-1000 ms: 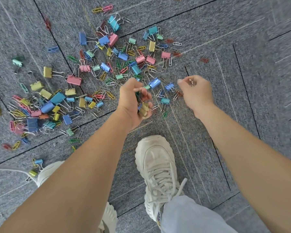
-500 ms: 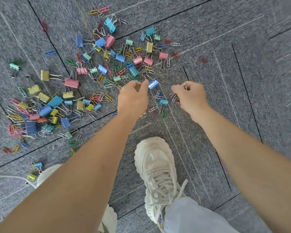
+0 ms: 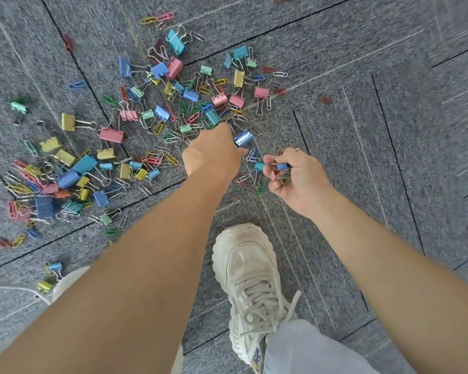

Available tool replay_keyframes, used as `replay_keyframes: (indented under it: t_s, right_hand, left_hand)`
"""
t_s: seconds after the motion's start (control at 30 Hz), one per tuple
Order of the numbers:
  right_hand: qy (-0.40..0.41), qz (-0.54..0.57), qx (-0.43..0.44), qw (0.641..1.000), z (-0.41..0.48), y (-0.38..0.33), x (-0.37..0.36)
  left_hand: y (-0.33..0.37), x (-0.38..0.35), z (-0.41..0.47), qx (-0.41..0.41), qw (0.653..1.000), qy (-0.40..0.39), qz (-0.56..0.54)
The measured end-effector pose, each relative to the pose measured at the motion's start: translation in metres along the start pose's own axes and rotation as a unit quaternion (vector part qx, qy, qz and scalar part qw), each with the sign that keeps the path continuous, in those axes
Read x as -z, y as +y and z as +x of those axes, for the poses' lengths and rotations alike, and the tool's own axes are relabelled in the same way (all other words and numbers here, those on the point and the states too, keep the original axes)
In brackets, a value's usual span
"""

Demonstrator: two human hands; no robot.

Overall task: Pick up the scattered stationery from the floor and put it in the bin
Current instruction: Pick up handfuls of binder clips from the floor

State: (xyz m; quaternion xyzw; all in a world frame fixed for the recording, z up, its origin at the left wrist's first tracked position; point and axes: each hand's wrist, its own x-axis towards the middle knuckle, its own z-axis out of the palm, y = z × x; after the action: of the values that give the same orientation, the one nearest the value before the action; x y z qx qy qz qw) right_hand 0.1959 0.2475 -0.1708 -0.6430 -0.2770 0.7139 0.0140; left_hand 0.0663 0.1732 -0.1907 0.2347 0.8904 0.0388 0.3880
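These clips [image 3: 161, 113] are light, stiff little metal things with slippery wire handles, so pinch the painted bodies or just scoop a few. Most lie on the carpet floor [image 3: 362, 157] ahead and left of the left grip [image 3: 211, 153], with one blue binder clip [image 3: 243, 137] just beside its fingertips. That grip's palm down, fingers curled, can't tell if anything's in it. The right grip [image 3: 299, 179] is curled round a small bunch of clips [image 3: 281, 166]. A second ago the left was rolled over showing a clump, and the right was knuckles-up

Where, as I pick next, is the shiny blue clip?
Head view, centre: shiny blue clip on the carpet by the left hand's fingertips, up-left of the right hand.
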Motion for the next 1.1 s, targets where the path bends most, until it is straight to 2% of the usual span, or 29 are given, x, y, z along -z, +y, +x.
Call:
replay_keyframes:
  t_s: [0.13,0.27,0.4,0.5,0.63,0.73,0.87,0.97,1.03,1.1]
  right_hand:
    - [-0.035,0.005,-0.025,0.999,0.000,-0.002,0.005]
    - [0.019,-0.149,0.017,0.989,0.005,0.002,0.006]
    - [0.086,-0.349,0.088,0.929,0.012,0.010,0.006]
    - [0.105,-0.427,0.137,0.888,0.016,0.012,0.004]
    - [0.144,-0.525,0.152,0.825,0.017,0.008,-0.003]
    - [0.154,-0.548,0.151,0.808,0.019,0.007,-0.010]
    - [0.142,-0.510,0.154,0.834,0.021,0.008,-0.012]
    - [0.099,-0.403,0.137,0.900,0.018,0.008,-0.009]
    - [0.055,-0.296,0.090,0.949,0.014,0.006,-0.008]
    - [0.010,-0.197,0.036,0.980,0.009,0.003,-0.007]
  left_hand:
    - [0.000,-0.006,0.003,0.007,1.000,-0.012,-0.001]
    - [0.000,-0.008,0.000,-0.004,1.000,-0.007,-0.002]
    - [-0.004,-0.005,-0.003,-0.011,0.999,0.018,0.029]
    - [-0.003,-0.002,0.001,-0.037,0.998,0.020,0.056]
    - [-0.004,-0.001,0.002,-0.035,0.997,0.007,0.062]
    - [-0.008,-0.004,0.001,-0.052,0.996,0.022,0.070]
    - [-0.011,-0.005,-0.003,-0.078,0.994,0.029,0.067]
    - [-0.015,-0.007,-0.008,-0.082,0.995,0.044,0.044]
    - [-0.020,-0.008,-0.012,-0.076,0.995,0.056,0.006]
    - [-0.024,-0.008,-0.014,-0.068,0.995,0.062,-0.050]
